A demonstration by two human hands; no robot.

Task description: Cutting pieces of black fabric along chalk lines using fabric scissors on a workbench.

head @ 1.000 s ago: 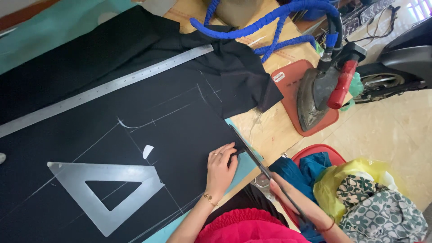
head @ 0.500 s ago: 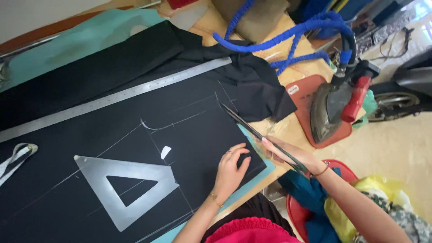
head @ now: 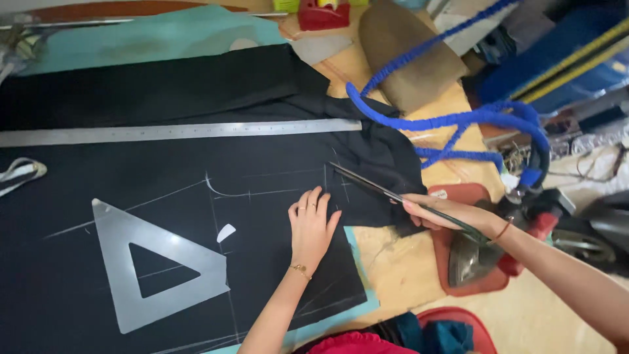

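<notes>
- The black fabric (head: pixel 164 196) fills the left and centre of the frame, spread flat on the table (head: pixel 400 262), chalk lines running across it. It looks light and limp, the kind that slides and puckers, so it wants a flat palm pressing down near the line being worked, not a pinch.
- The long steel ruler (head: pixel 177 132) lies across the cloth in the upper half of the frame. Stiff and thin, it reads as a handy weight.
- The clear set square (head: pixel 157 262) sits at lower left, flat on the fabric, well apart from both hands.
- An iron (head: pixel 488 252) rests on its red pad at right, its blue cord (head: pixel 452 118) looping above. Heavy, best left where it stands.
- The scissors (head: pixel 386 192) slant down from centre toward the right, blade tips over the fabric near a chalk mark. Rigid and sharp; the handle end is the only place to hold them.
- The right hand (head: pixel 442 213) is wrapped around that handle end, fingers curled closed on it.
- The left hand (head: pixel 312 226) lies at centre, fingers spread and flat, pinning the cloth just beside the blades.
- A small chalk piece (head: pixel 225 232) lies left of that hand, brittle.
</notes>
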